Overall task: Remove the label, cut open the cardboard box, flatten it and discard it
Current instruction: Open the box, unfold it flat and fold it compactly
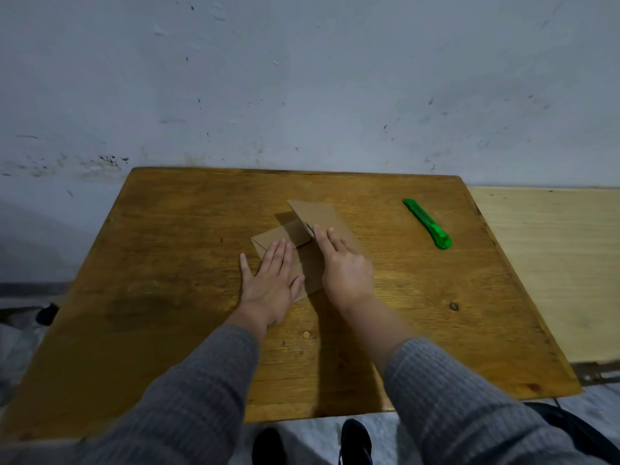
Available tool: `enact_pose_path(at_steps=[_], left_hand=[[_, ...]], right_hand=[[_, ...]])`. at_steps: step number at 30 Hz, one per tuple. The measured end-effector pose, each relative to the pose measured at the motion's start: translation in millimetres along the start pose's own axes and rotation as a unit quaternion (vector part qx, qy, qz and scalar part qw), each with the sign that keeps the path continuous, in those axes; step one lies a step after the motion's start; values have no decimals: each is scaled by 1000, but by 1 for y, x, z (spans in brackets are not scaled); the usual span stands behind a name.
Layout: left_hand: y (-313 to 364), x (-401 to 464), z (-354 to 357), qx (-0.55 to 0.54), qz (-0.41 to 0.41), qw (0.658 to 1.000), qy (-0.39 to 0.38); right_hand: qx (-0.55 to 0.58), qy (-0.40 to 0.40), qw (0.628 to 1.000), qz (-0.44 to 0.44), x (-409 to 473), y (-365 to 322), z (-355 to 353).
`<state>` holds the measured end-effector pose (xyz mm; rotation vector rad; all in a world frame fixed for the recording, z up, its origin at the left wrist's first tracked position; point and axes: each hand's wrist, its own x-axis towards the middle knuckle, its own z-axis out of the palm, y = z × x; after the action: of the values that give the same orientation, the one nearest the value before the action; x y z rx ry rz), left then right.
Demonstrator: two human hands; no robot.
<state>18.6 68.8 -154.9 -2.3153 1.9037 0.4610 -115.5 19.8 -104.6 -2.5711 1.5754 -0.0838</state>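
Mid-table, the unmarked cardboard box is pressed flat by left hand and right hand — fingers straight; green cutter lies well apart.

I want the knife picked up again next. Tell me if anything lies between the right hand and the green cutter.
Nothing visible does. The right hand rests on the cardboard box, and the green cutter lies to its right on bare wooden table, apart from the box.

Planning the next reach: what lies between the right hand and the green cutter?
In the head view, only bare wooden tabletop separates the right hand, which presses on the cardboard box, from the green cutter; nothing else lies there.
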Motion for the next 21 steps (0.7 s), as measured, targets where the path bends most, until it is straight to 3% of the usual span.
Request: enact_pose_path(at_steps=[13, 16, 21], left_hand=[[-5, -7, 3, -31, 29, 999, 26], [-5, -6, 2, -22, 36, 999, 20], [-5, -5, 1, -13, 35, 999, 12]], right_hand=[[16, -47, 998, -31, -2, 18, 26], [60, -16, 997, -47, 1, 26, 21], [-5, -57, 997, -49, 15, 33, 21]])
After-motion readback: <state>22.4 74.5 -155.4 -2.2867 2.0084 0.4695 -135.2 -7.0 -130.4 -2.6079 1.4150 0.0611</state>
